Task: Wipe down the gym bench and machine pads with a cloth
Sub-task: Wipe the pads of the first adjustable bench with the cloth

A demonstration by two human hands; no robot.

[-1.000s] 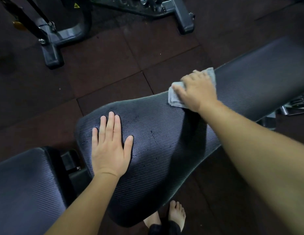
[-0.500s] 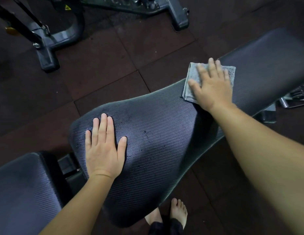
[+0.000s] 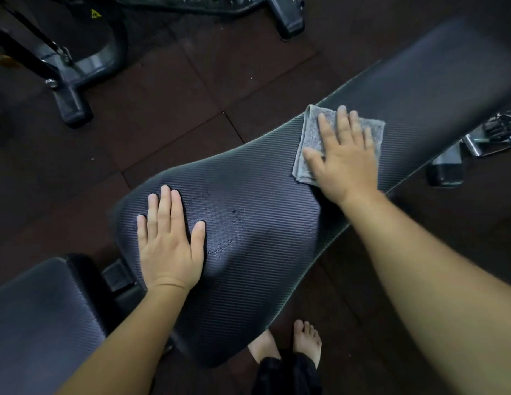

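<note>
— What is different on the bench pad (image 3: 263, 223) compared with one second ago?

— Our right hand (image 3: 345, 158) has carried the cloth (image 3: 311, 129) from the pad's far edge onto its top surface. Before, the fingers were bent over that edge. Now they lie straight and spread, pressing the grey cloth flat against the pad, and they pinch nothing.

— So the cloth is where, exactly?

— On the narrow part of the pad, under our right palm. One corner shows at the pad's far edge, and another shows past the fingertips.

— And our left hand (image 3: 170, 243)?

— It has not moved. It rests flat on the wide end of the pad with straight fingers and the thumb apart, and it holds nothing. We think it only steadies us.

— What does this mean for the work?

— We judge that the far edge is done here and that the wiping stroke now covers the top. The middle of the pad, between our two hands, has small dark specks. We cannot tell if they are drops or wear. The long end of the pad beyond the cloth looks not yet wiped, and so does the seat pad (image 3: 34, 323) next to the pad's wide end.

— Then much is left?

— Yes, we believe most of the task is left.
</note>
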